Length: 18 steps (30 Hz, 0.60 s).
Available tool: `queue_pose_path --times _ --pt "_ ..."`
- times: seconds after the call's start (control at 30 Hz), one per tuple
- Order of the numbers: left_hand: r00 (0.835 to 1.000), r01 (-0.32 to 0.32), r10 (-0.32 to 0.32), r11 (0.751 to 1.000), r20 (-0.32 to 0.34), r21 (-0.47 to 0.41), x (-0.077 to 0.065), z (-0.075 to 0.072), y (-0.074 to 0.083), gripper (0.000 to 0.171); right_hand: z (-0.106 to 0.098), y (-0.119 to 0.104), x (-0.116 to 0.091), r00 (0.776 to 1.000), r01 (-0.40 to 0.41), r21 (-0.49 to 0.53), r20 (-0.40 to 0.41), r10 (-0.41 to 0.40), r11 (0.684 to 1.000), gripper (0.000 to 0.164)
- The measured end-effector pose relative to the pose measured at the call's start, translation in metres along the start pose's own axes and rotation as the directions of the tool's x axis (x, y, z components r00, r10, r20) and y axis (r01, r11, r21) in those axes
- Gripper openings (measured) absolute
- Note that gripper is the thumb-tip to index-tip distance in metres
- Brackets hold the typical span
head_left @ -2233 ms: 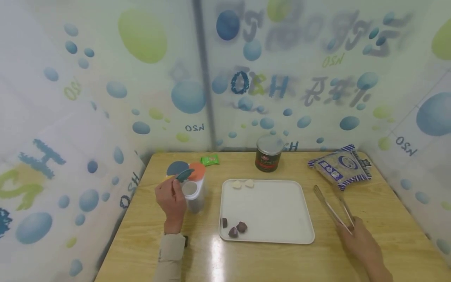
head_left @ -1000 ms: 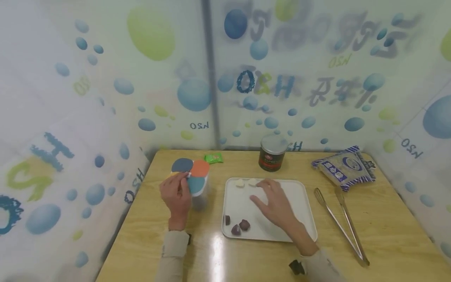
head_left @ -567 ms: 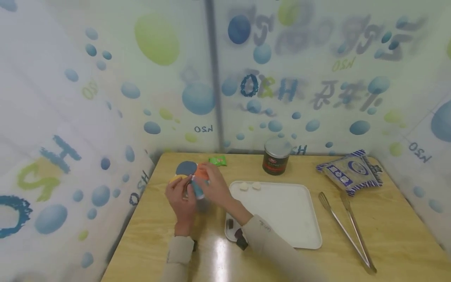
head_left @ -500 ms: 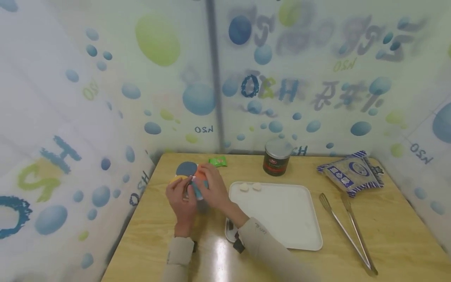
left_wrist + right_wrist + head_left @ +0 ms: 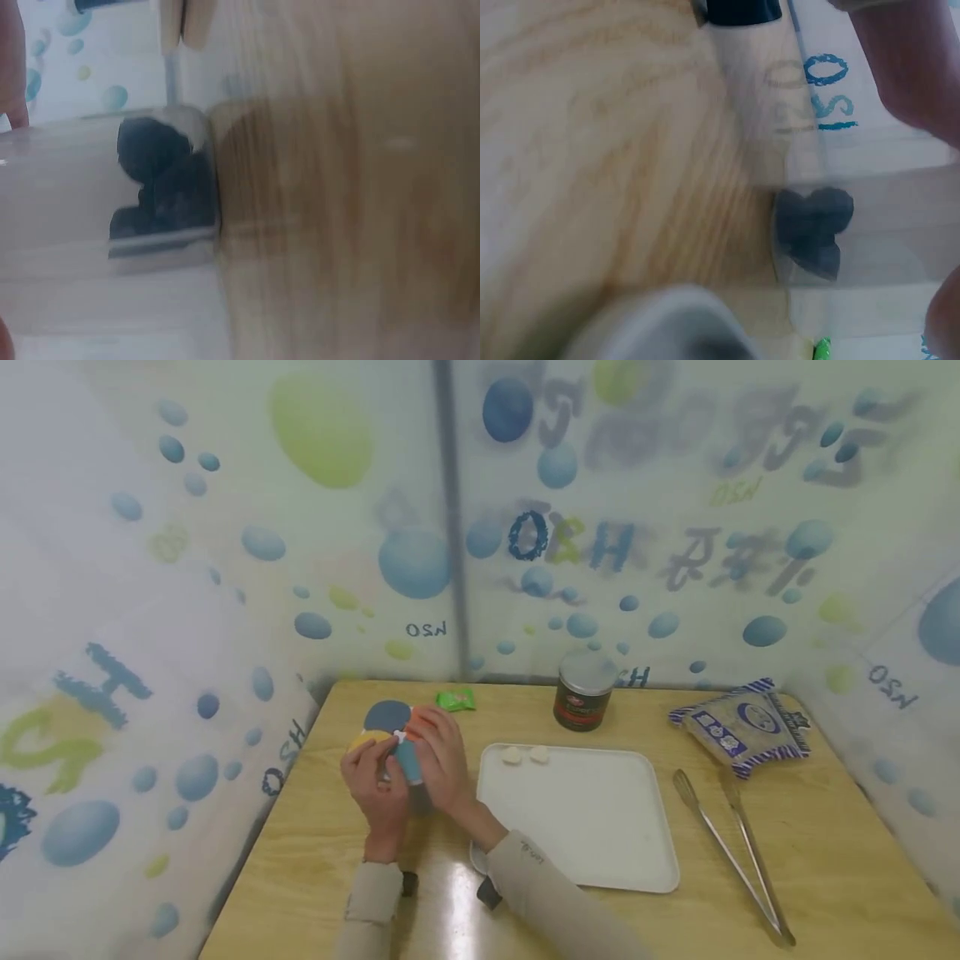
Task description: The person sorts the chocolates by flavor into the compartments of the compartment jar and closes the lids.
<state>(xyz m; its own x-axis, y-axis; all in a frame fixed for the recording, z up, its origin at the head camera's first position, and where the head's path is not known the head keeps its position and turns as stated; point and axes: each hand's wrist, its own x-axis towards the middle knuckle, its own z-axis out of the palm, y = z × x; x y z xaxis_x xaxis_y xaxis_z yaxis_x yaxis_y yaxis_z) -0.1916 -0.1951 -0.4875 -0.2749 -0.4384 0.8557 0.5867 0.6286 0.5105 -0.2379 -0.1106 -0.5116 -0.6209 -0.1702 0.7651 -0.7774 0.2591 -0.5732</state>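
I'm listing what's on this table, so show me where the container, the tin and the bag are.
Container [image 5: 64,199]: left wrist view, on its clear wall.
Tin [image 5: 582,700]: head view, on its front label.
Bag [image 5: 741,727]: head view, mid-front.

Wooden table [image 5: 296,868] carries tray [image 5: 585,814], tongs [image 5: 722,840], tin [image 5: 582,697], bag [image 5: 741,727], container [image 5: 408,762], seemingly candy [image 5: 456,700].

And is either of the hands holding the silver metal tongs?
No, the tongs lie on the wooden table, with the left hand and right hand at the multicoloured container lid.
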Motion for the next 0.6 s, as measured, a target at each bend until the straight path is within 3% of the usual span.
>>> queue_pose_path --times 0.23,0.37,0.47,0.53,0.6 --pt "0.998 -0.061 0.060 0.998 -0.036 -0.019 0.004 0.004 0.000 0.014 0.001 0.000 -0.002 0.999 -0.035 0.023 -0.013 0.035 0.999 0.033" --pt "0.998 -0.049 0.049 0.999 -0.033 -0.007 0.006 0.004 0.000 0.014 -0.003 -0.001 0.002 0.999 -0.018 -0.055 0.027 0.019 0.998 0.032" --pt "0.999 -0.045 0.045 0.999 -0.020 -0.001 0.004 0.002 0.001 0.013 -0.011 -0.006 0.010 0.994 -0.033 -0.176 0.099 0.051 0.984 0.029" --pt "0.999 -0.040 0.040 0.999 -0.017 -0.004 0.002 0.001 0.001 0.013 -0.017 -0.010 0.022 0.976 -0.075 -0.248 0.179 0.122 0.966 0.027" --pt "0.999 -0.033 0.033 0.999 -0.005 -0.009 0.000 0.000 0.000 0.012 -0.020 -0.012 0.039 0.942 -0.119 -0.289 0.269 0.200 0.950 0.030"
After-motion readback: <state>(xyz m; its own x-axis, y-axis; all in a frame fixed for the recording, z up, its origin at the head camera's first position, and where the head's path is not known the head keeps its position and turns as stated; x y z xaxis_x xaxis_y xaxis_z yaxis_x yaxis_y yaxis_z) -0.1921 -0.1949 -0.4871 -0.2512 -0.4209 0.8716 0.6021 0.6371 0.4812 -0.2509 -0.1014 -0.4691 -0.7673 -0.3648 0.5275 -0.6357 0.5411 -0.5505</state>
